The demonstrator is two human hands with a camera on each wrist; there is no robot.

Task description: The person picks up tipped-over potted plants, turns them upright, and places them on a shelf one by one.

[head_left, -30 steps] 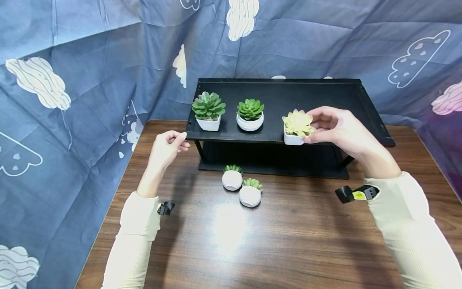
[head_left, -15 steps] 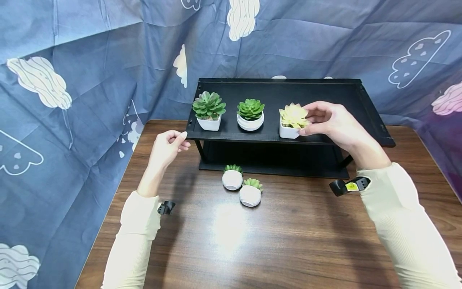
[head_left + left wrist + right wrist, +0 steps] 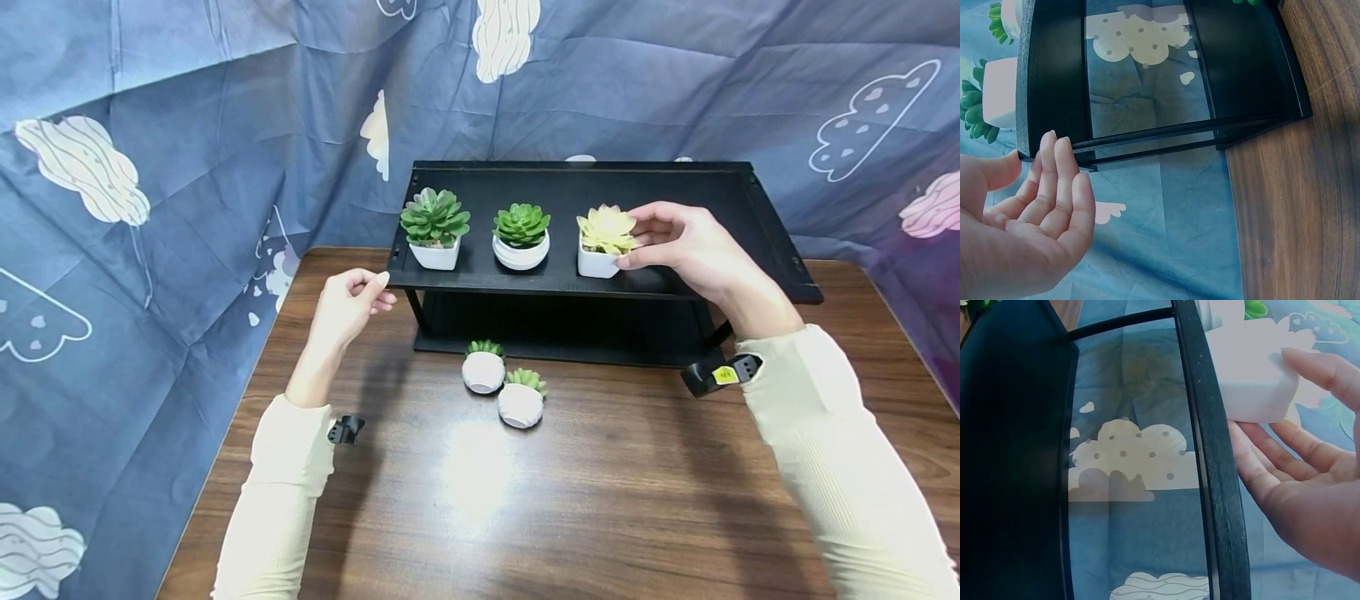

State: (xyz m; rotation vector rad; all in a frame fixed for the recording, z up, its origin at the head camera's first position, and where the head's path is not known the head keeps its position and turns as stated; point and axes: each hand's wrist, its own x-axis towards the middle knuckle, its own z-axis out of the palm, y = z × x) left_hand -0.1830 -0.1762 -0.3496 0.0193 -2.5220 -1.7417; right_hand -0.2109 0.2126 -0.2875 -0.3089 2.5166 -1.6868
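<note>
My right hand (image 3: 693,246) pinches a pale yellow succulent in a square white pot (image 3: 597,262) between thumb and fingers. The pot is upright at the front part of the black shelf's top board (image 3: 660,192); in the right wrist view, the white pot (image 3: 1254,375) appears just beyond the board's edge. At the front left corner of that board, my left hand (image 3: 347,307) holds the edge, thumb above and fingertips below. Left of the yellow plant stand a green succulent in a round white pot (image 3: 521,250) and a darker one in a square pot (image 3: 435,254).
On the wooden table (image 3: 600,500), before the lower board (image 3: 570,329), two small succulents in round white pots, one dark green (image 3: 483,371) and one light green (image 3: 521,404), lie tipped. A blue cloud-patterned cloth (image 3: 637,92) hangs behind and at the sides.
My right hand has carried the yellow succulent left and back, from the shelf's front edge onto the top board. The left hand stays at the corner.
</note>
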